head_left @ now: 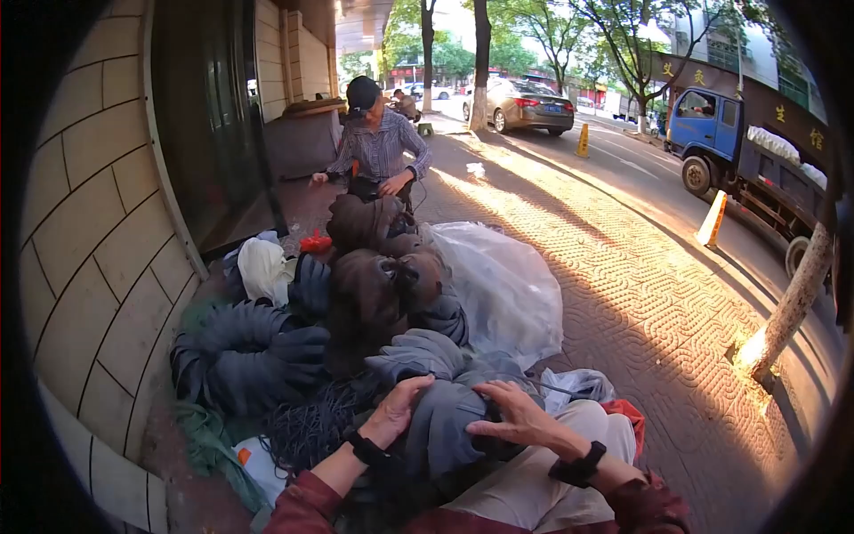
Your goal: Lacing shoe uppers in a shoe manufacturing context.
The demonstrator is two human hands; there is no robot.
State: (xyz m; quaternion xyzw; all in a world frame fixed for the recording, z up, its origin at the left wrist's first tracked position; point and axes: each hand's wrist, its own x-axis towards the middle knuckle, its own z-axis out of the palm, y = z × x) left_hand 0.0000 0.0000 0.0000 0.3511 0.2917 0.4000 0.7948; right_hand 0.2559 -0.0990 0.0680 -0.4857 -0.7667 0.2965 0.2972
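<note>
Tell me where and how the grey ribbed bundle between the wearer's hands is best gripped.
Probably by its left and right sides, from above: the grey ribbed bundle looks bulky and rounded, its top is exposed, and the left hand and right hand flank it.

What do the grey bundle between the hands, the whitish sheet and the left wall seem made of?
Grey bundle: matte, probably fabric, given its soft, layered folds.
Whitish sheet: likely thin plastic, with a faint sheen and wrinkles.
Wall: fairly smooth, perhaps stone or tile, judging by pale slabs and dark joints.
</note>
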